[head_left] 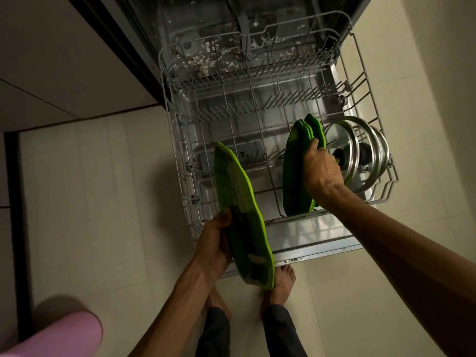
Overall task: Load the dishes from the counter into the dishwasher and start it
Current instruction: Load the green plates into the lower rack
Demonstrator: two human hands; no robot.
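Green plates (pixel 242 217) are held on edge by L hand (pixel 215 244), closed round rim, just over rack (pixel 177 140) front-left. Racked green plates (pixel 296 171) are gripped at top by R hand (pixel 322 168); glass lids (pixel 360 150) stand beside.

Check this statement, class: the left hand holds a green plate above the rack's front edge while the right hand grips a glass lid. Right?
Not quite. The head view shows the right hand gripping the green plates standing in the rack, not the glass lid beside them. The rest holds.
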